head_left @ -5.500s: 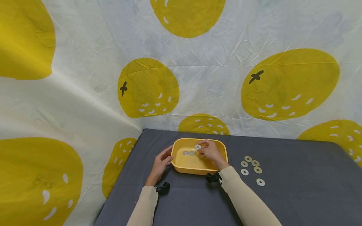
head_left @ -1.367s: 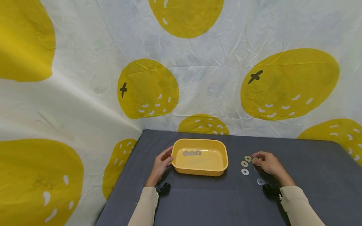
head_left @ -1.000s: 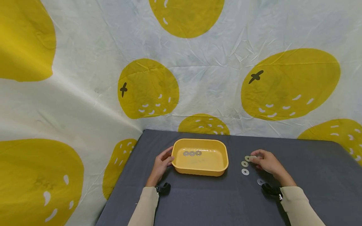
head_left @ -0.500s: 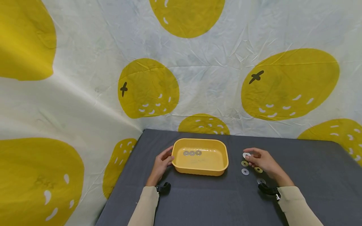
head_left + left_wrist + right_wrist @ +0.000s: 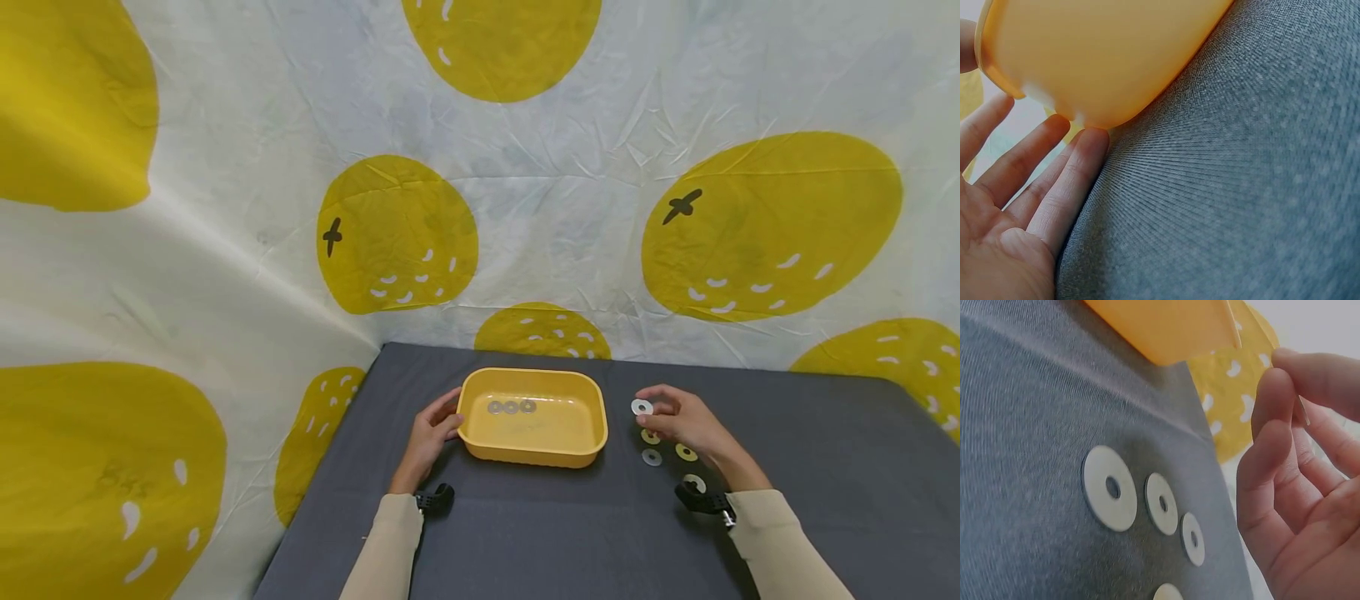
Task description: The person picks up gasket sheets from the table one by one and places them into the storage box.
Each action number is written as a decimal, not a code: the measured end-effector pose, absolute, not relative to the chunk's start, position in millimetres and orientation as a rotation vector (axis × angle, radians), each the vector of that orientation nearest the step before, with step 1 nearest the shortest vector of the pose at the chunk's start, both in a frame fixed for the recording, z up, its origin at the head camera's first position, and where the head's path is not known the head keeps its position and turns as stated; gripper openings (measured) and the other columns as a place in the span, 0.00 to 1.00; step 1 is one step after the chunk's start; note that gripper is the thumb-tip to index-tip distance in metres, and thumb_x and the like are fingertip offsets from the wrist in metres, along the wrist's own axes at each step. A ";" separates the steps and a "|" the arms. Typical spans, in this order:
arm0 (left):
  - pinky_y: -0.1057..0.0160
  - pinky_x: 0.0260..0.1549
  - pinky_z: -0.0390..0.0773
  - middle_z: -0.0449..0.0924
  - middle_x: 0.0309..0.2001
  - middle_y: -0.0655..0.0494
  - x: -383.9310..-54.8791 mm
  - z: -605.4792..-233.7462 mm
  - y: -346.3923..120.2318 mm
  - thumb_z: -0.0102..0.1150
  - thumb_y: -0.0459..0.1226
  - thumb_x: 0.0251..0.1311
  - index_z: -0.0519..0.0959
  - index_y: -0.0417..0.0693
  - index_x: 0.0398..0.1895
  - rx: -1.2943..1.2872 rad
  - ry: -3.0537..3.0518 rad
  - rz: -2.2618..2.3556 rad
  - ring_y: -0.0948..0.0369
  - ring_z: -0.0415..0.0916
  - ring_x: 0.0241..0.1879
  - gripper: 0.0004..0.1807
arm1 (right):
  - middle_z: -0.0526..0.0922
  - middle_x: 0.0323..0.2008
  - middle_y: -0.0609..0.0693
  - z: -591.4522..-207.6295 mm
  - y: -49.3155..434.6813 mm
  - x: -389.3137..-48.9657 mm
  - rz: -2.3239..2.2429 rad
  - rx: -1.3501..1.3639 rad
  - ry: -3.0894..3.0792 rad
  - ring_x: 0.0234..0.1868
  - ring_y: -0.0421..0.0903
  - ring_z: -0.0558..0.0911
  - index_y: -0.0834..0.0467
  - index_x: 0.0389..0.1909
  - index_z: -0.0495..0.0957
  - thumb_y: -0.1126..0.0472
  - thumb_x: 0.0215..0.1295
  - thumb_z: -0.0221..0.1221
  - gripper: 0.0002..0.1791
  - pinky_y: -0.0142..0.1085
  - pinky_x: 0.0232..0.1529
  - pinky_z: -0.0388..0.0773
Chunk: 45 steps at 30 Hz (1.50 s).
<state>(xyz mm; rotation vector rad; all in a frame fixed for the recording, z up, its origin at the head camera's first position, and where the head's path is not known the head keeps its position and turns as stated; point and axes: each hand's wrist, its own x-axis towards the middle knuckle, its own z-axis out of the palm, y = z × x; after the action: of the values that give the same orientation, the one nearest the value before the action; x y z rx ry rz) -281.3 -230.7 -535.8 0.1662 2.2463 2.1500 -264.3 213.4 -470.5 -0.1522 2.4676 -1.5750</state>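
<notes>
Since half a second ago, the right hand (image 5: pixel 686 421) has slid a bit left and carried its metal washer (image 5: pixel 635 406) clear of the others, so now it's up in the gap just off the right end of the yellow tray (image 5: pixel 558 429). The left hand (image 5: pixel 426 433) hasn't really budged.

Head view: right grip is pinching that washer between thumb and fingertips, flat face to the camera, hand reaching in from the lower right. Left hand is at the tray's left end, thumb over the rim, fingers along the outside. Three washers (image 5: pixel 506 407) sit in a row inside the tray, towards the left. Four loose washers (image 5: pixel 686 452) are on the desk (image 5: pixel 525 525) under and beside the right hand, a couple partly covered. Desk has a dark grey cloth over it; behind it and down the left side hangs a white curtain (image 5: pixel 558 217) with big yellow fruit prints. Beige sleeves (image 5: pixel 783 546), black strap (image 5: pixel 435 499) on each wrist.

Left wrist view: fingers are stretched out and fanned, tips against the tray's outer wall, the lowest one down by the cloth. A thumb tip pokes in at the left edge, so that grip has the rim loosely between thumb and fingers.

Right wrist view: thumb on top, fingers bent underneath, only a thin edge of the washer poking out. Can't tell if a second one is stacked there. The tray's corner is up top.
</notes>
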 end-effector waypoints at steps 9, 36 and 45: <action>0.60 0.48 0.86 0.78 0.65 0.41 -280.4 -535.1 -230.1 0.60 0.34 0.70 0.73 0.58 0.72 0.148 2.256 2.154 0.44 0.79 0.61 0.28 | 0.86 0.35 0.53 -463.2 201.7 -266.3 -1.562 -0.232 2.478 0.34 0.46 0.83 0.66 0.63 0.71 0.60 0.65 0.69 0.30 0.40 0.37 0.82; 0.63 0.47 0.86 0.76 0.66 0.36 -266.5 -502.2 -230.5 0.59 0.32 0.70 0.69 0.46 0.75 0.167 2.183 2.130 0.42 0.78 0.61 0.30 | 0.82 0.38 0.56 -428.3 129.6 -284.3 -1.562 -0.298 2.543 0.37 0.49 0.80 0.65 0.61 0.75 0.62 0.66 0.67 0.24 0.39 0.39 0.82; 0.64 0.47 0.86 0.72 0.68 0.31 -277.2 -517.1 -232.0 0.59 0.32 0.70 0.68 0.45 0.76 0.170 2.182 2.124 0.36 0.74 0.64 0.31 | 0.78 0.42 0.58 -433.9 101.7 -288.2 -1.521 -0.419 2.590 0.32 0.48 0.75 0.62 0.57 0.79 0.60 0.65 0.69 0.21 0.36 0.31 0.76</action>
<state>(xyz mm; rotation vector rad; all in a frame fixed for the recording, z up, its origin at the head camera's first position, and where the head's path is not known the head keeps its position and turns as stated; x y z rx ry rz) -277.2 -232.0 -517.1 0.1696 2.1817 2.1243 -288.2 101.7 -433.9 -0.4193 2.5899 -1.5212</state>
